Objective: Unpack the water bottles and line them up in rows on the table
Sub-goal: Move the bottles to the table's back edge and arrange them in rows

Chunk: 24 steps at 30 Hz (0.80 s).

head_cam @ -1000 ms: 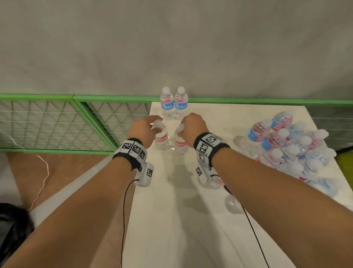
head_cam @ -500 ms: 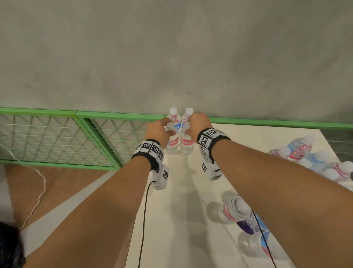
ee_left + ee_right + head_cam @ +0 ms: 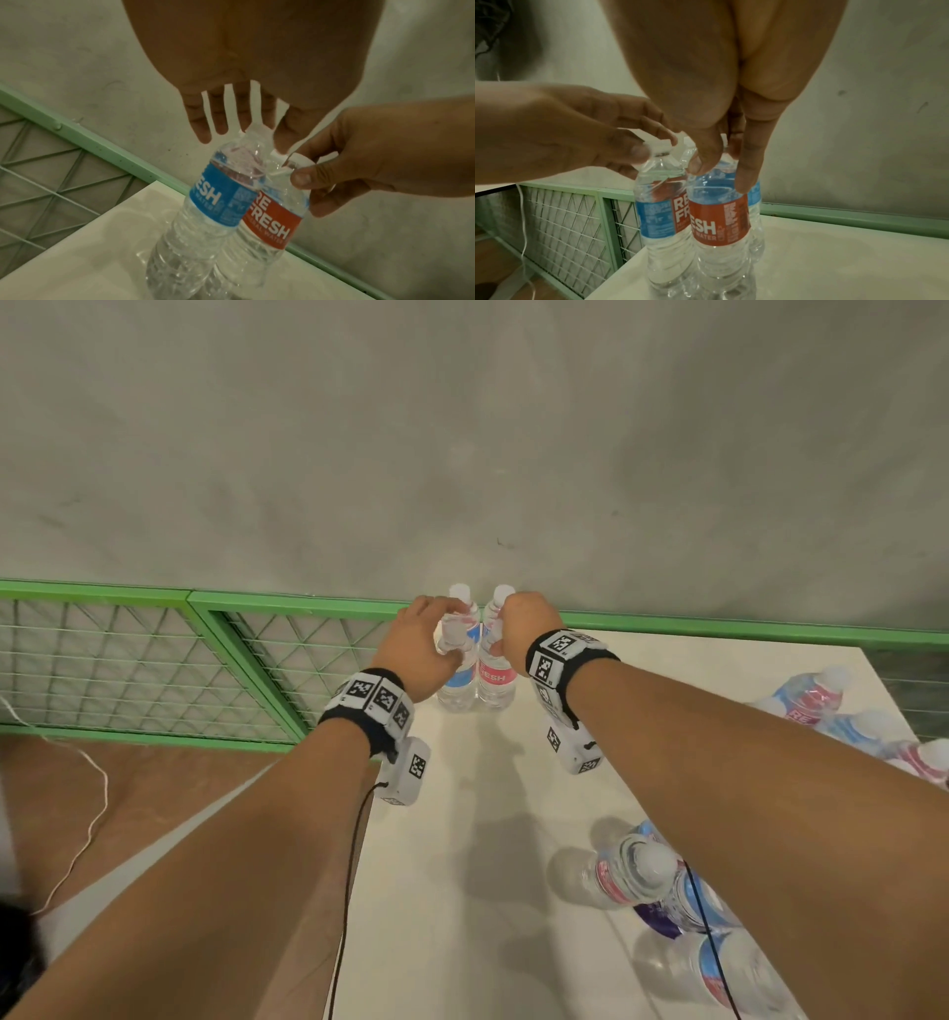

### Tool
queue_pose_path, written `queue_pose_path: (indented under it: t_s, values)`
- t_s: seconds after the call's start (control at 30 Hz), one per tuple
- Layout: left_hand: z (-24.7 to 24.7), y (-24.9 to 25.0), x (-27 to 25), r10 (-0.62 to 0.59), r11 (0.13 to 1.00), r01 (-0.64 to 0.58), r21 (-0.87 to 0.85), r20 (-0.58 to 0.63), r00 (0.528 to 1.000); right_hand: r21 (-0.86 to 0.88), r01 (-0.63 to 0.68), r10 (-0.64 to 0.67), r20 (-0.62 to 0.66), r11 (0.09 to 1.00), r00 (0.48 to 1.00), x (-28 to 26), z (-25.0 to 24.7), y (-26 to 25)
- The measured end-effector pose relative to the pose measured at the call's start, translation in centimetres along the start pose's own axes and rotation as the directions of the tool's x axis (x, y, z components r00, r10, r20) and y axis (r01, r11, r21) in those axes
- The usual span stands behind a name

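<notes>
On the white table (image 3: pixel 477 819), two clear water bottles stand side by side at the far left corner. My left hand (image 3: pixel 448 633) pinches the cap of the left bottle (image 3: pixel 458 679), whose blue label faces me. My right hand (image 3: pixel 496 629) grips the neck of the right bottle (image 3: pixel 495 676), which shows a red label. In the right wrist view, thumb and fingers of my right hand (image 3: pixel 721 164) close on that bottle (image 3: pixel 718 219). Directly behind stand two more bottles; only their white caps (image 3: pixel 459 592) show above my hands.
A green mesh fence (image 3: pixel 154 660) runs along the table's left and back edges, below a grey wall. A pile of bottles (image 3: pixel 821 706) lies at the right edge. Loose bottles (image 3: pixel 637 870) lie under my right forearm. A white cable (image 3: pixel 92 809) trails on the floor.
Both hands carried their bottles away from me, up against the two bottles at the far edge. My view tilted up, so the pile slid right.
</notes>
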<state>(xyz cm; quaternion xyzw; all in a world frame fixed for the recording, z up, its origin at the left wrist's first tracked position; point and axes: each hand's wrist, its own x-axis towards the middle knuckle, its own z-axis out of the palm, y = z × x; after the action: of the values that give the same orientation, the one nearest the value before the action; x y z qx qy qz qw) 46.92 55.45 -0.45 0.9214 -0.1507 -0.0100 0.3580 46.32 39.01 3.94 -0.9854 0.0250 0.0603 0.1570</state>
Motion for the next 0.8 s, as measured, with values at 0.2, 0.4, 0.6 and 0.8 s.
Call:
queue_pose_path:
  t_s: [0.2, 0.4, 0.6, 0.8]
  values:
    - [-0.2, 0.0, 0.5, -0.054, 0.998, 0.054, 0.012, 0.012, 0.998, 0.031, 0.006, -0.006, -0.003, 1.0, 1.0, -0.1, 0.0, 0.2]
    - [0.6, 0.0, 0.8, -0.071, 0.997, 0.074, 0.033, -0.096, 0.993, 0.038, 0.003, -0.004, 0.007, 0.999, 1.0, -0.2, 0.0, 0.0]
    - [1.3, 0.3, 0.9, -0.069, 0.997, 0.075, 0.036, -0.15, 0.986, 0.059, -0.006, 0.005, 0.014, 0.998, 1.0, -0.1, -0.1, 0.2]
    - [1.2, -0.1, 0.9, -0.064, 0.997, 0.068, 0.025, -0.143, 0.988, 0.052, 0.003, -0.003, 0.013, 0.999, 1.0, 0.2, 0.2, 0.2]
